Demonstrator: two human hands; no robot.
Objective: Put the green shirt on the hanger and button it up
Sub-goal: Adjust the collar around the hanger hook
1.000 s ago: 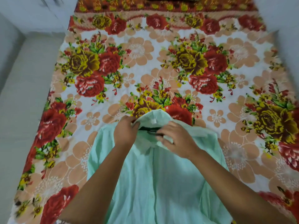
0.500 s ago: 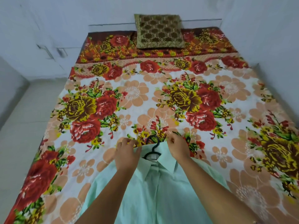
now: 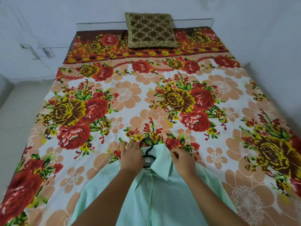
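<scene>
While the green shirt (image 3: 156, 198) lies front-up on the near part of the floral bedsheet (image 3: 127, 95), our left hand (image 3: 132, 158) presses down on the left collar, fingers curled onto the fabric. Between our hands, the black hanger (image 3: 147, 148) hooks out of the neck opening. Our right hand (image 3: 183, 159) pinches the right collar edge. A brown cushion (image 3: 150, 30) sits at the far end.
</scene>
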